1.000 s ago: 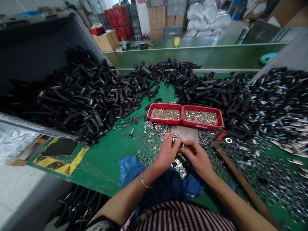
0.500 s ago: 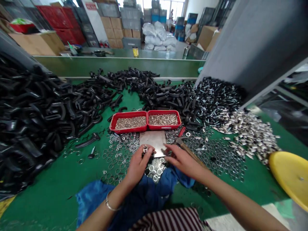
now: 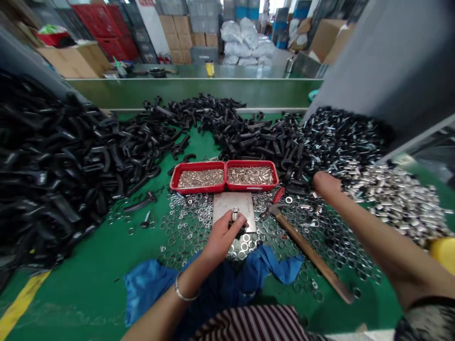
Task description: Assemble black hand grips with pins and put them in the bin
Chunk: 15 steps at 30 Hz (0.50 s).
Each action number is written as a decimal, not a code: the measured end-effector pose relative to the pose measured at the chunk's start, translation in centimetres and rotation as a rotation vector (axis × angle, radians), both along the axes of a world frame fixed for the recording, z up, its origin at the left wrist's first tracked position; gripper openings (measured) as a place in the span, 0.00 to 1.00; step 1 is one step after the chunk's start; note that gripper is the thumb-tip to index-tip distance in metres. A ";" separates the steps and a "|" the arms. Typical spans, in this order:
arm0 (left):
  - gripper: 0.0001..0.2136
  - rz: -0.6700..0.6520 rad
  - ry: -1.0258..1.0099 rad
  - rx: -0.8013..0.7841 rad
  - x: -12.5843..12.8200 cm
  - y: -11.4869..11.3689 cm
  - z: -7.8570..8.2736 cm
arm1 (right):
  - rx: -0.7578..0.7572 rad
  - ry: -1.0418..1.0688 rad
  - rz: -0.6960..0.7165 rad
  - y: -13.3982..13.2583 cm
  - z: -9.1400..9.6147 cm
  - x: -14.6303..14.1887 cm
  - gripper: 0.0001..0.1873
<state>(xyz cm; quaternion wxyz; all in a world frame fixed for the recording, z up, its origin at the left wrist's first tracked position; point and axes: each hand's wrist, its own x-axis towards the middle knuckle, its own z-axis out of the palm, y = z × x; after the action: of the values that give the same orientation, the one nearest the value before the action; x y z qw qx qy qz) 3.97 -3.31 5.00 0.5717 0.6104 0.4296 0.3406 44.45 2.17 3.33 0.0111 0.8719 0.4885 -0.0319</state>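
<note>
your left grip (image 3: 223, 234) pinches a metal sleeve (image 3: 235, 214) over the plate (image 3: 227, 201) | right grip (image 3: 325, 183) out at the parts pile (image 3: 348, 137), open or closed can't tell | looks like fetching: pick one, bring it left to the sleeve

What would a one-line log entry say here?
left hand: holds metal sleeve over steel plate | right hand: at parts pile, fingers hidden | hammer: lying between hands

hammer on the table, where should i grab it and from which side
Take the hammer by its wooden handle, near the free end closest to you, from above with the right hand. It lies flat on the washers, head away by the red trays, handle slanting back right; the left hand holds a metal part.
</note>
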 end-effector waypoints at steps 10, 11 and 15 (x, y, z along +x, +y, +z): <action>0.15 0.287 -0.445 -0.316 -1.6 1.4 -1.8 | 0.651 0.805 0.233 -7.0 3.1 -14.5 0.18; 0.15 0.280 -0.454 -0.315 -1.4 1.3 -1.7 | 0.691 0.997 0.293 -7.7 3.2 -18.3 0.18; 0.15 0.311 -0.505 -0.330 -1.3 0.6 -1.1 | 0.824 1.089 0.329 -8.5 2.1 -29.0 0.17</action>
<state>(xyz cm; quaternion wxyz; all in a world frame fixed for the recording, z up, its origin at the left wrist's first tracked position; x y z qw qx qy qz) 2.63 -2.72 3.91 0.6925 0.3332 0.4119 0.4897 15.49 -6.37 5.46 -0.5616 0.5799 0.5225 -0.2743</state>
